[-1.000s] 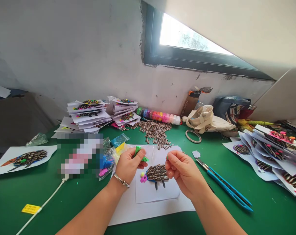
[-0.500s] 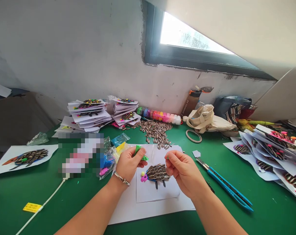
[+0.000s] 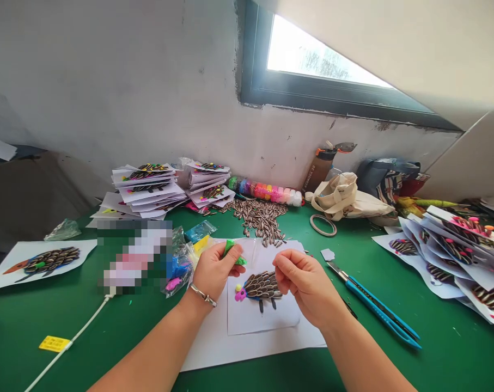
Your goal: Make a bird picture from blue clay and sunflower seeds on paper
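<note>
Green clay (image 3: 229, 247) is pinched in my left hand (image 3: 215, 270), which is over the upper left of the white paper (image 3: 214, 348). My right hand (image 3: 298, 277) has its thumb and forefinger pressed together; whatever is between them is hidden or too small to name. Below and between the hands, a smaller sheet (image 3: 247, 322) carries an animal figure (image 3: 263, 287) with a body of striped seeds, a pink face, a yellow ball and dark legs. My right hand covers the figure's right end.
Loose seeds (image 3: 265, 218) lie behind the papers. Blue tweezers (image 3: 383, 310) and a tape ring (image 3: 323, 225) are at the right. Seed pictures are stacked at the back left (image 3: 151, 190) and right (image 3: 455, 253). Clay bags (image 3: 179, 267) sit left of my left hand.
My right hand has shifted slightly left, and the green bit seen at its fingertips no longer shows. My left hand still grips the green clay.
</note>
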